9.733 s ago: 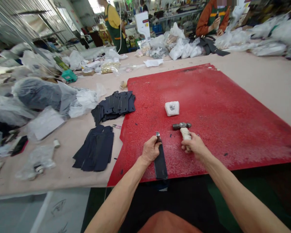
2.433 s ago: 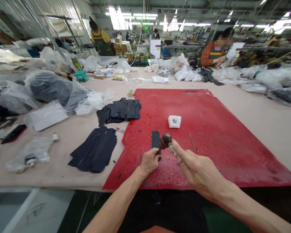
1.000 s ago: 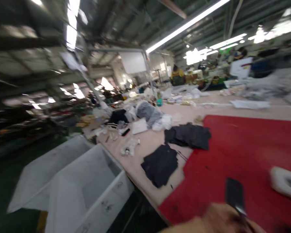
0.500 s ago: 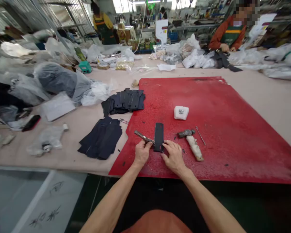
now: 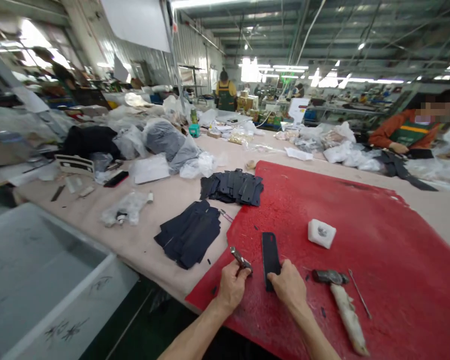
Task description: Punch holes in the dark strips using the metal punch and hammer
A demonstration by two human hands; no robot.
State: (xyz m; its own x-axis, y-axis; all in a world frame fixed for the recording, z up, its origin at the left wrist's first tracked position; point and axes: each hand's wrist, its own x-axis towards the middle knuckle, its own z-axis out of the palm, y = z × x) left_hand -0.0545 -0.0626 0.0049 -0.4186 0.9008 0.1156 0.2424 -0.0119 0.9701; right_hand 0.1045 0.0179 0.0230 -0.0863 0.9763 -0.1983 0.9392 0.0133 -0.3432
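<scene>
A short metal tool is gripped in the closed fingers of my left hand, just above the red mat. My right hand pinches the lower right edge of a dark strip that lies on the mat. Right of that hand rests a hammer with a wrapped, pale handle, and beside it a thin metal rod. Farther back on the mat sits a white block with a grey spot on top.
Two piles of dark pieces lie left of the mat. Plastic bags cover the table's back left. A grey-white bin stands at the lower left. A person in orange sleeves works at the far right.
The view has swung left and up. The metal tool has moved away from the dark strip. My right hand, fingers earlier spread at its edge, now pinches the strip.
</scene>
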